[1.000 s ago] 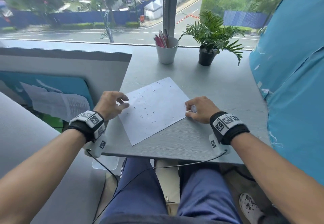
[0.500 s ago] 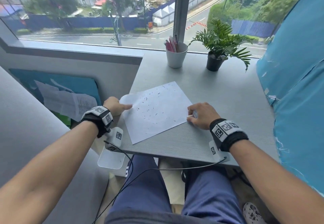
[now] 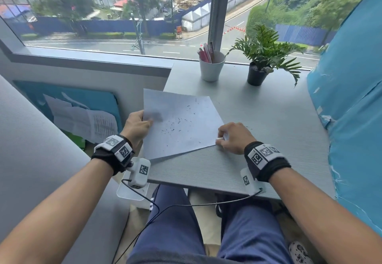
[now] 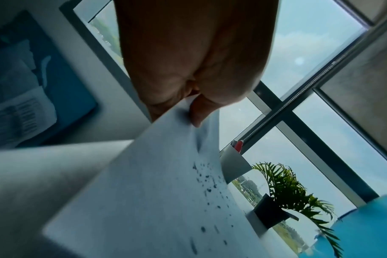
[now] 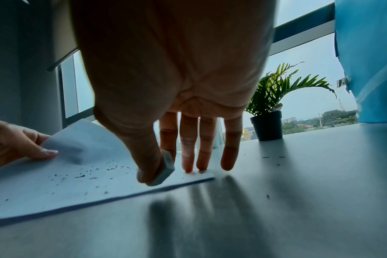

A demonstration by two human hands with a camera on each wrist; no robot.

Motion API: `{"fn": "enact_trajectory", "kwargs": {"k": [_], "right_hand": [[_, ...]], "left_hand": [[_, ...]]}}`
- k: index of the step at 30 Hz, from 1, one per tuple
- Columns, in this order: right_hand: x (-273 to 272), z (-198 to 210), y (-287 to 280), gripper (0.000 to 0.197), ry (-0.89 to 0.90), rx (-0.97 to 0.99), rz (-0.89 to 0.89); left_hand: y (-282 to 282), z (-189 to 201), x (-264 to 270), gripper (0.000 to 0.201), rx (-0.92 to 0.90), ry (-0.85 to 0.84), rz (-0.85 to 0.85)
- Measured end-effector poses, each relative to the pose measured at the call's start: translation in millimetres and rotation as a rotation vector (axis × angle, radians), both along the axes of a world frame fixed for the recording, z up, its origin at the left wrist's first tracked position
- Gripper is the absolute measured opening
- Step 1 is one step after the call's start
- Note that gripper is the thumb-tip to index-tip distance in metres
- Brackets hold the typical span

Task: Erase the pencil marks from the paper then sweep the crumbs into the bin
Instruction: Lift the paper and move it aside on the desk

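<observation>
A white paper sheet (image 3: 186,135) strewn with dark eraser crumbs (image 3: 175,123) lies on the grey table (image 3: 279,123). My left hand (image 3: 145,119) pinches the sheet's left edge and holds that side raised off the table; the pinch (image 4: 189,111) on the paper (image 4: 155,192) also shows in the left wrist view. My right hand (image 3: 221,142) rests at the sheet's right corner. Its thumb and forefinger hold a small white eraser (image 5: 166,167), and its other fingertips (image 5: 188,167) press the paper (image 5: 55,183) down. A few crumbs (image 5: 267,157) lie on the bare table right of that hand.
A white cup of pens (image 3: 211,67) and a potted plant (image 3: 258,65) stand by the window. A blue-covered panel (image 3: 351,98) borders the table's right side. A translucent white container (image 3: 132,193) sits below the table's front left corner, and a grey surface (image 3: 31,139) is at left.
My left hand has gone from resting beside the sheet to pinching its left edge and lifting that side. The right hand has stayed at the right corner with the eraser.
</observation>
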State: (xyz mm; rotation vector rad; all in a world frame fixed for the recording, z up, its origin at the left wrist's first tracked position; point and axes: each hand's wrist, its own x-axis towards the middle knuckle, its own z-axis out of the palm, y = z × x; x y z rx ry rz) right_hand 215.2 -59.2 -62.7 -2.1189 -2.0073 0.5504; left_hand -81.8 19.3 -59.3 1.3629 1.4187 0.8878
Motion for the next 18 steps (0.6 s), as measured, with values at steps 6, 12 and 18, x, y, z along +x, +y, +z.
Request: {"fn": "enact_trajectory", "kwargs": {"k": [6, 12, 18], "right_hand": [[13, 39, 25, 0.014, 0.108, 0.230, -0.068], [-1, 107, 59, 0.013, 0.178, 0.486, 0.119], [-6, 124, 62, 0.016, 0.251, 0.665, 0.075]], "left_hand": [[18, 45, -3, 0.033, 0.318, 0.237, -0.199], [38, 106, 7, 0.025, 0.646, 0.348, -0.392], [37, 148, 16, 0.025, 0.871, 0.401, -0.379]]}}
